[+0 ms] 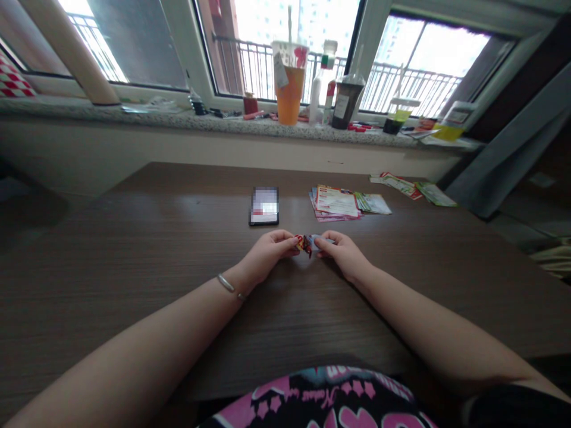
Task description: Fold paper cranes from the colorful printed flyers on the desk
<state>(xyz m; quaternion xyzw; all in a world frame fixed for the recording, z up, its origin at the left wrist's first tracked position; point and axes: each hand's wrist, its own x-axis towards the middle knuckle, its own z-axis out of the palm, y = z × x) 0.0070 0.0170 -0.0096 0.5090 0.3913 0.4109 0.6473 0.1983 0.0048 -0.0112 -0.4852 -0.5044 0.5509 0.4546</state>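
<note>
A small crumpled wrapper (306, 243), red, yellow and dark at one end and silvery at the other, is held between both hands just above the table. My left hand (273, 252) pinches its coloured end between thumb and fingers. At the silvery end, my right hand (342, 252) is closed with the thumb on top. What the wrapper contains, if anything, cannot be seen. Beyond my left hand lies a phone (264, 206) with a blurred screen. Printed packets (336, 202) are stacked beyond my right hand.
More flat packets (435, 194) lie at the table's (178, 238) far right. On the windowsill (178, 120) behind stand a tall cup of orange drink (289, 89), a dark drink cup (345, 104), bottles and loose small items. A curtain (504, 160) hangs at right.
</note>
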